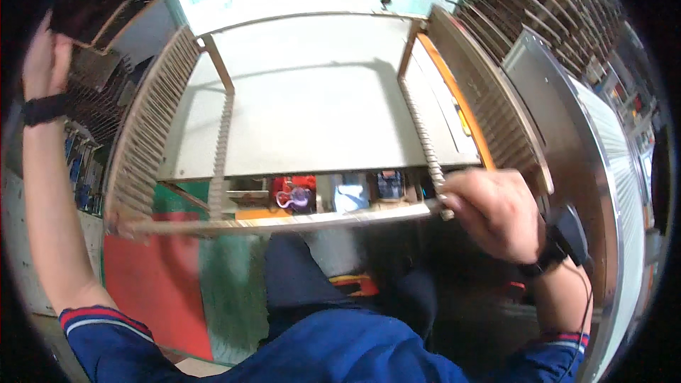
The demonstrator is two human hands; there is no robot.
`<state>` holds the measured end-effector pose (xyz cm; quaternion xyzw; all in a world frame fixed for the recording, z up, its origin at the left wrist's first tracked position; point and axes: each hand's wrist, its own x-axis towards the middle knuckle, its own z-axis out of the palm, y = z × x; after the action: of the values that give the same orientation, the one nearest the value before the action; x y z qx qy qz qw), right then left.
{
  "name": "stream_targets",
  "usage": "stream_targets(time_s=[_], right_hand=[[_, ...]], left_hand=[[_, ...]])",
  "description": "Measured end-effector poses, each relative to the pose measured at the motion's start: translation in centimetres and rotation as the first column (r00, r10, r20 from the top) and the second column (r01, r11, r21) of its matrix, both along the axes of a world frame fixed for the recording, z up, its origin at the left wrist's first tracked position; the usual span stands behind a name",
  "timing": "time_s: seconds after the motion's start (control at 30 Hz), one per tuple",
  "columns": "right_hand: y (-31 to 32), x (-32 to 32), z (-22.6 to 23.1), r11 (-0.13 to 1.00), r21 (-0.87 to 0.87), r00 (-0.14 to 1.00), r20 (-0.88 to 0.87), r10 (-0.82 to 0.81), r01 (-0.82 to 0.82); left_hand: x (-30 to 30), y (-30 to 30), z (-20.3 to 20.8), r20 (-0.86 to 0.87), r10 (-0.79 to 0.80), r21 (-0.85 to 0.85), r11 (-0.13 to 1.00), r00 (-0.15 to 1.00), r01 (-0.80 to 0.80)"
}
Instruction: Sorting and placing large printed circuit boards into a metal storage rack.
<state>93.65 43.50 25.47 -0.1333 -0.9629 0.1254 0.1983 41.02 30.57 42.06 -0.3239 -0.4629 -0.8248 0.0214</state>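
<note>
A wooden rack (340,221) with slotted, comb-like sides stands in front of me over a white tabletop (305,113). My right hand (493,209) is closed around the near right corner of this rack, where the front bar meets a notched side rail (420,124). My left hand (48,64) is raised at the far left, fingers curled at the edge of a dark thing with a thin brown border (135,3). Darkness there hides what exactly the fingers hold. The rack's left slotted side (152,124) lies between my two arms.
Below the tabletop, an open shelf holds a red and purple item (294,195) and a pale blue one (350,195). An orange strip (454,92) and a yellow tool (462,120) lie along the right. Metal-edged panels (560,106) stand right; a red floor patch (152,287) is at lower left.
</note>
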Motion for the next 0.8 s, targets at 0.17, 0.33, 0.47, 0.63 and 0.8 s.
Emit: stream_targets(time_s=[0.17,0.33,0.47,0.63,0.8], right_hand=[[0.7,1.5,2.8,0.995,-0.092,0.98,0.194,0.051,-0.033],[4.6,1.3,7.3,0.986,-0.147,0.996,-0.028,-0.079,0.074],[14.9,2.8,6.4,0.823,-0.371,0.843,-0.164,-0.513,0.43],[20.9,2.5,2.6,0.572,-0.713,0.829,0.024,-0.558,0.406],[20.8,-0.3,0.9,0.446,-0.893,0.89,-0.152,-0.43,0.063]], left_hand=[[3.3,5.0,-0.6,-0.194,-0.004,-0.052,0.999,0.981,-0.006],[-1.5,6.6,-1.5,-0.231,-0.342,-0.124,0.939,0.911,0.321],[-0.2,10.0,-3.7,-0.183,-0.536,-0.112,0.844,0.824,0.524],[-1.0,12.3,-6.3,-0.091,-0.582,-0.089,0.813,0.808,0.575],[-1.8,13.5,-9.4,-0.013,-0.548,-0.112,0.832,0.836,0.544]])
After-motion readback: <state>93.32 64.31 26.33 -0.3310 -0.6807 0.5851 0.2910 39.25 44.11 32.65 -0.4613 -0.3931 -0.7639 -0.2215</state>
